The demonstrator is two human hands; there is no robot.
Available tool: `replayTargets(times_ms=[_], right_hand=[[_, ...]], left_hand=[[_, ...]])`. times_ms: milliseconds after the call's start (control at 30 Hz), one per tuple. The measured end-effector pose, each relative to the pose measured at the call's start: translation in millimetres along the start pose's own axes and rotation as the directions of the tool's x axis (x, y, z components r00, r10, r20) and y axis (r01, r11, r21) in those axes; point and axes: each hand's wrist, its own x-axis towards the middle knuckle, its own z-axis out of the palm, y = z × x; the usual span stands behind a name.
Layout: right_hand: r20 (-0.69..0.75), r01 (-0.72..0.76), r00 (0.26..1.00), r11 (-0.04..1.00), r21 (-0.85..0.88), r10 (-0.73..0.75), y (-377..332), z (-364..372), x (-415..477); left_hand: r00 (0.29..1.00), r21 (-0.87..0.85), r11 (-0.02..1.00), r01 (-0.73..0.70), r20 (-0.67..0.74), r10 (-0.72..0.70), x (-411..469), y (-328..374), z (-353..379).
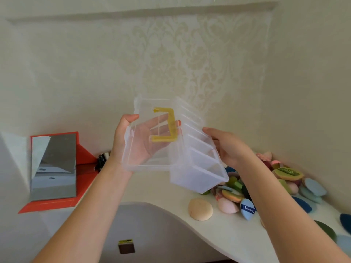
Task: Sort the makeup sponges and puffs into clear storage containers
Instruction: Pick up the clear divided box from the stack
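Observation:
I hold a clear plastic storage container (197,164) in the air above the white counter, swung open. My left hand (131,141) grips its lid (144,164), thumb over the top edge and fingers spread behind the clear plastic, by the yellow handle (171,128). My right hand (229,147) holds the compartmented base from the right side. The dividers show several empty sections. A pile of makeup sponges and puffs (284,179) in pink, blue, green and orange lies on the counter at the right. A beige round puff (200,209) sits nearest the counter edge.
A red-framed folding mirror (54,166) stands at the left on the white counter (152,188), with a small dark object (103,159) behind it. The counter's curved front edge runs below, with a grey floor and a small dark square (126,246) beneath.

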Motion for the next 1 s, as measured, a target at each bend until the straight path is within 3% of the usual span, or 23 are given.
replayTargets(times_ms=[100, 200, 267, 367, 500, 567, 633, 733, 867, 1000], right_hand=[[0.009, -0.039, 0.999, 0.997, -0.061, 0.040, 2.1, -2.7, -1.4], [-0.077, -0.034, 0.997, 0.996, -0.082, 0.028, 0.3, -10.7, -1.5], [-0.120, -0.019, 0.993, 0.994, -0.106, 0.006, -2.3, -14.8, -1.2], [-0.176, 0.000, 0.984, 0.992, -0.124, -0.022, -1.9, -14.4, 2.1], [-0.239, 0.090, 0.964, 0.989, -0.117, -0.116, 1.2, -2.4, 4.9], [-0.271, 0.112, 0.953, 0.990, -0.091, -0.133, 4.1, 5.0, 5.9], [-0.298, 0.127, 0.945, 0.991, -0.052, -0.137, 9.7, 11.9, 6.8], [-0.299, 0.132, 0.945, 0.991, -0.036, -0.137, 24.3, 26.7, 1.3], [-0.240, 0.181, 0.952, 0.982, -0.050, -0.188, 44.1, 49.3, -14.6], [-0.094, 0.201, 0.972, 0.971, -0.131, -0.214, 52.3, 51.4, -22.7]], left_hand=[[0.995, 0.045, 0.994, 0.098, -0.027, -0.096, 0.4, 4.1, -12.3], [0.969, 0.244, 0.944, 0.223, -0.158, -0.188, -5.1, 16.0, -31.0], [0.949, 0.359, 0.902, 0.240, -0.280, -0.141, -13.6, 22.2, -45.5], [0.896, 0.397, 0.893, 0.213, -0.444, -0.016, -21.1, 26.4, -55.4], [0.791, 0.625, 0.730, 0.276, -0.579, 0.197, -28.1, 18.2, -43.7], [0.740, 0.604, 0.708, 0.365, -0.650, 0.173, -31.9, 7.4, -43.9], [0.716, 0.440, 0.778, 0.448, -0.698, -0.017, -37.3, -9.7, -43.7], [0.750, 0.170, 0.880, 0.443, -0.609, -0.259, -40.3, -39.6, -37.3], [0.840, 0.201, 0.938, 0.281, -0.525, -0.140, -39.1, -53.2, -43.1], [0.804, 0.175, 0.961, 0.216, -0.590, -0.074, -46.1, -41.3, -58.2]])
